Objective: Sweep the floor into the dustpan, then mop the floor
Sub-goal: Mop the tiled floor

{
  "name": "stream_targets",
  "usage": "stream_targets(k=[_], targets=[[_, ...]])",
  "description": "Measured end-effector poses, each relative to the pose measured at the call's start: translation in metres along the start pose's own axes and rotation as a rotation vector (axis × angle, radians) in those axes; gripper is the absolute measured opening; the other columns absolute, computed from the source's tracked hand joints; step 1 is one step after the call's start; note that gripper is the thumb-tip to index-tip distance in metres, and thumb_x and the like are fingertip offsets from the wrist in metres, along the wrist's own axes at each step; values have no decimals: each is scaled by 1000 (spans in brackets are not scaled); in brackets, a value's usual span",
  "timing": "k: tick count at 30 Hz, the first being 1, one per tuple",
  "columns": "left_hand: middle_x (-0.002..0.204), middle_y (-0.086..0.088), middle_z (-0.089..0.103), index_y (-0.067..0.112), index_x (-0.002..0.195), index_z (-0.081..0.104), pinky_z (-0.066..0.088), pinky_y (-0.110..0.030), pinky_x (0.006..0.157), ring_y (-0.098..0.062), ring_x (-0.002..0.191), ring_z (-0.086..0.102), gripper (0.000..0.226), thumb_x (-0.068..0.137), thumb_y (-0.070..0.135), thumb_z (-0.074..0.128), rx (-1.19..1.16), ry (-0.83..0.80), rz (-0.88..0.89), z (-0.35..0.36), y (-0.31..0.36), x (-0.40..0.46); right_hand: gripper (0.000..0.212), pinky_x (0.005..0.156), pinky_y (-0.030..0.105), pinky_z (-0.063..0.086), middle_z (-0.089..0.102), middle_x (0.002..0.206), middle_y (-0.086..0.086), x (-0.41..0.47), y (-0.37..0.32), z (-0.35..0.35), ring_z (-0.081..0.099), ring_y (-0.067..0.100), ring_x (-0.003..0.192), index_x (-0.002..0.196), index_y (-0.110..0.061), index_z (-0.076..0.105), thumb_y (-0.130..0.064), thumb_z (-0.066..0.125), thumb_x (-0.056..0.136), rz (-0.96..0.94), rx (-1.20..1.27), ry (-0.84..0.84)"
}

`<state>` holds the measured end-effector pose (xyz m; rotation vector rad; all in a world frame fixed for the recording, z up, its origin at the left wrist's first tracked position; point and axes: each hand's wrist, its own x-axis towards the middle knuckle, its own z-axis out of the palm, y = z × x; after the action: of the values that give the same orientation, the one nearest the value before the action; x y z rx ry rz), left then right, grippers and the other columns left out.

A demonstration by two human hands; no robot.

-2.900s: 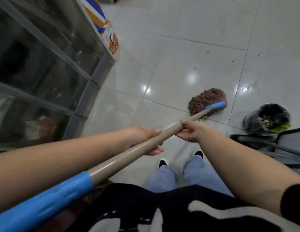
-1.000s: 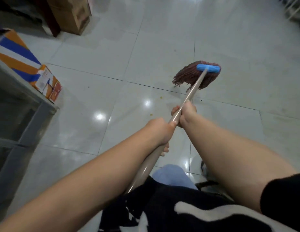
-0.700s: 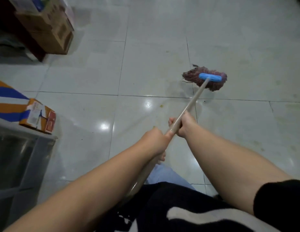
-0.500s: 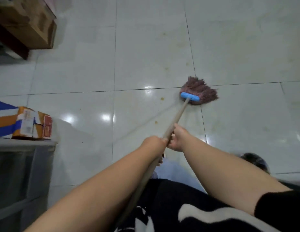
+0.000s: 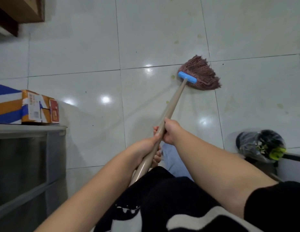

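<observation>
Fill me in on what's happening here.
A person is mopping a white tiled floor. Both hands grip the beige mop handle: the left hand nearer the body, the right hand further down the pole. The reddish-brown mop head is pressed on the tiles beside yellowish stains. A bin lined with a dark bag stands at the right, and an orange and blue box sits on a grey cabinet at the left.

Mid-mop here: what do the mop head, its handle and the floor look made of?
Mop head: reddish-brown yarn strands, likely cotton, matted and splayed, under a glossy blue plastic-looking clamp. Handle: smooth beige pole, plastic or coated metal; cannot tell which. Floor: glossy pale tiles, probably ceramic, with grout lines and lamp reflections.
</observation>
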<state>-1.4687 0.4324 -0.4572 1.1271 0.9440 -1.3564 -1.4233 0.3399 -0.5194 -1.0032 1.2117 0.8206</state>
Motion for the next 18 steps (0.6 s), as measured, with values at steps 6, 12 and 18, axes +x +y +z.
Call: stream_targets(k=[6,12,18], targets=[[40,0,43,11,71,40,34,-12,31,-8,28,39,50,91,57,40,-26,40,-47,-109,-103,-47,40,48,37,48,51,64,20,-18,123,93,51,29,53,130,0,35,-22,18,101,79,-203,-42],[34,3,41,12,72,41,29,-8,30,-6,24,35,55,90,63,33,112,208,-55,-184,-177,-89,32,46,31,40,45,62,10,-38,226,158,41,18,53,87,-6,43,-28,26,102,262,58,-211],[30,2,41,9,77,45,33,-10,32,-9,22,36,57,85,65,39,351,338,-72,-186,-170,-97,50,35,8,33,37,58,1,-42,233,172,35,10,28,65,-9,40,-51,50,90,314,465,-70]])
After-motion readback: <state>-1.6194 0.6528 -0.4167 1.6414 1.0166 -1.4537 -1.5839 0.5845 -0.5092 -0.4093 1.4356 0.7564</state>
